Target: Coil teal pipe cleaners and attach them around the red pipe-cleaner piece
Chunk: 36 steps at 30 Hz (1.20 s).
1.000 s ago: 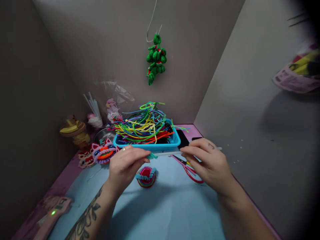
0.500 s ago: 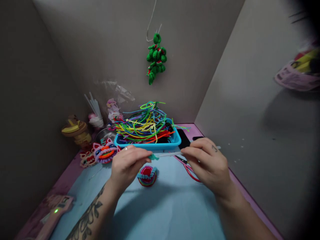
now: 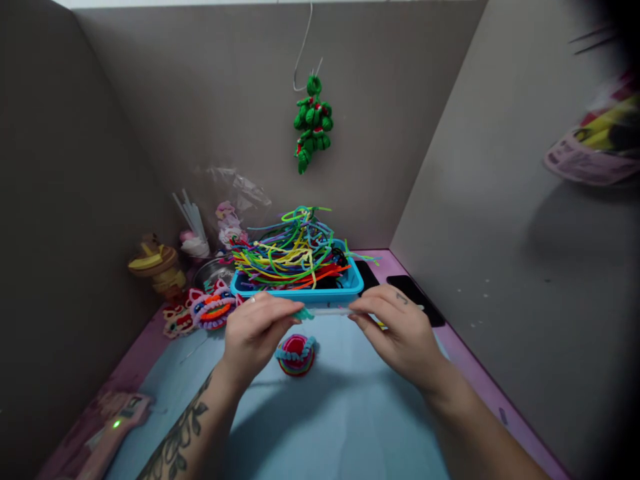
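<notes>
My left hand point(image 3: 255, 333) pinches a teal pipe cleaner piece point(image 3: 305, 313), which looks coiled around one end of a thin whitish stick point(image 3: 330, 311). The fingers of my right hand point(image 3: 397, 333) are closed on the same stick farther right, and its tip shows past the knuckles. The stick is held roughly level above the blue mat point(image 3: 340, 413). Beneath it, on the mat, sits a small round pipe cleaner piece point(image 3: 296, 355) in red and other colours, with a light blue crinkled strip across it.
Behind my hands stands a blue tray point(image 3: 325, 295) heaped with colourful pipe cleaners point(image 3: 285, 253). Finished-looking pipe cleaner faces point(image 3: 215, 308) lie left. A pink glue gun-like tool point(image 3: 113, 433) with a green light is front left. A dark phone point(image 3: 417, 300) lies right.
My right hand has moved left along the stick, closer to my left hand. The red-handled scissors seen earlier are no longer visible. The whole view has shifted slightly.
</notes>
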Motion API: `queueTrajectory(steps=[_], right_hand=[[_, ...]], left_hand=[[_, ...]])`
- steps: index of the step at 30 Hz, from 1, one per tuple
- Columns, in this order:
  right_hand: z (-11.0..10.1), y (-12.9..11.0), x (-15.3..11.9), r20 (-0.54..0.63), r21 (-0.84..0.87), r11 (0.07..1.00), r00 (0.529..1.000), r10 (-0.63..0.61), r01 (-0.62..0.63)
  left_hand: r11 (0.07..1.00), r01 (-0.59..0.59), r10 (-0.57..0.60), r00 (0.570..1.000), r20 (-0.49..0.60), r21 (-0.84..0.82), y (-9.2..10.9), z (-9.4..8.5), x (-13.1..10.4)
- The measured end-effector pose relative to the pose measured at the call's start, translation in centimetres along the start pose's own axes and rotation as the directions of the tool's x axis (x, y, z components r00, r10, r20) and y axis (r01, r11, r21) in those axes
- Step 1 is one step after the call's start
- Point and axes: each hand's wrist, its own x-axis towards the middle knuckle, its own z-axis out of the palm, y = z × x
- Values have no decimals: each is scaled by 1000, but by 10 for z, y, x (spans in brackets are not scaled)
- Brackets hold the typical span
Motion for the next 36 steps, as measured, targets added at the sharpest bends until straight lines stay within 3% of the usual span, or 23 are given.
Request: queueTrajectory(steps=[4,7,13,18,24,30,36], right_hand=[[3,0,1,-24,-33,999,1000,-3,2],[2,4,1,9,-101,994,1000,-29,29],[2,11,2,157,-64,997,987,41,-31],[7,11,1,237,135,969,956,173,-209],[15,5,2,267,245,919,932,243,-310],[20,-5,2,269,304,900,934,234,-313],[23,-11,0,264,341,862,919,294,-374]], left_hand=[[999,40,-40,999,17,3,0,3,0],[995,96,-92,991,95,-36,-1,4,1],[937,318,-269,920,286,-142,-7,4,-2],[858,457,-413,885,214,-235,-10,8,-7],[754,542,-538,834,125,-372,-7,18,-14],[862,434,-423,901,100,-262,-4,24,-12],[965,226,-221,974,55,-132,-4,26,-9]])
